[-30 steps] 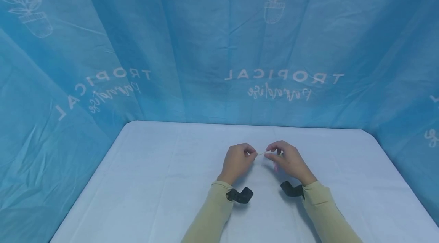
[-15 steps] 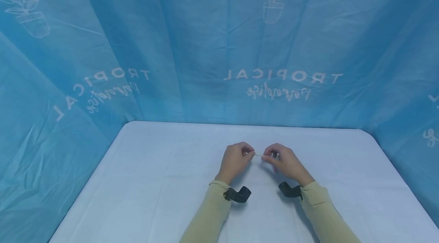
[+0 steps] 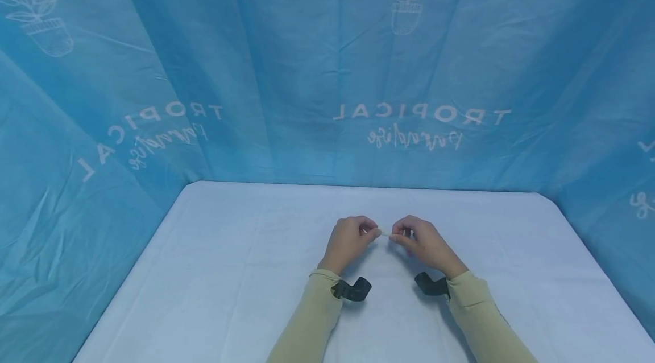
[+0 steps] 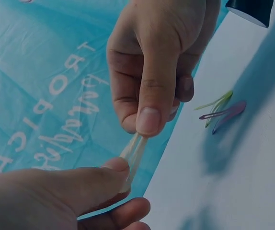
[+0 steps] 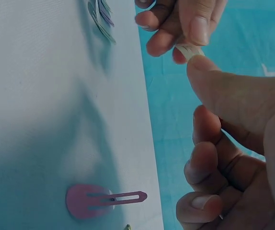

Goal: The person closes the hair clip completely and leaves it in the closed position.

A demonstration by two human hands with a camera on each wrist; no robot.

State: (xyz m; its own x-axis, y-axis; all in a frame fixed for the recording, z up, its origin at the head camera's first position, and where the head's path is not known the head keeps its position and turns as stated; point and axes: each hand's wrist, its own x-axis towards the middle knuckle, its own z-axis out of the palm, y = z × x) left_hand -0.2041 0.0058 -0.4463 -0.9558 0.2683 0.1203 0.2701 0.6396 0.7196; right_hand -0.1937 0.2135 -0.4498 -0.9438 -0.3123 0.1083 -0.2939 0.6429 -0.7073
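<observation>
A small pale cream hair clip (image 4: 138,155) is stretched between the two hands, seen best in the left wrist view. My left hand (image 3: 349,242) pinches one end of it between thumb and fingers. The thumb and index finger of my right hand (image 3: 427,243) pinch the other end. In the head view only a thin strip of the clip (image 3: 385,233) shows between the fingertips. Both hands hover above the white table, and the fingers cover parts of the clip.
A pink hair clip (image 5: 87,201) lies on the white table (image 3: 245,272) in the right wrist view. Several green and purple clips (image 5: 102,19) lie farther off there. Blue curtains (image 3: 307,78) with white lettering surround the table. Black curved pieces (image 3: 353,289) sit at the wrists.
Both hands have shifted slightly left, still pinching the cream clip. A pink thing visible under the right hand earlier is now hidden in the head view.
</observation>
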